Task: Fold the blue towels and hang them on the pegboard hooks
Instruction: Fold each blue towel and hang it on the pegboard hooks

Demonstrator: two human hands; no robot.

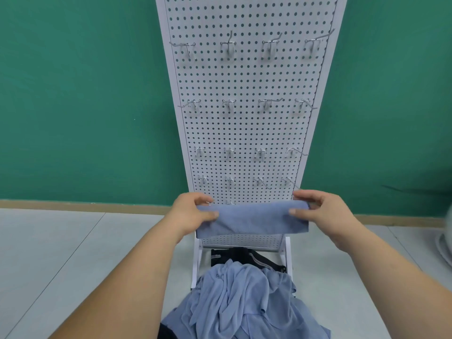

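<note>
I have the folded towel (252,220) stretched flat in the air between my hands. My left hand (193,214) pinches one end, thumb on the near face and fingers behind, and my right hand (322,214) grips the other end the same way. Just beyond both hands stands the pegboard (244,81), its hooks (230,181) all bare, the lowest clear row just above my knuckles. Below my wrists lies the heap of unfolded towels (244,297). I judge this towel folded and ready to hang. Next I must raise it and drape its middle over one hook so both sides balance.
</note>
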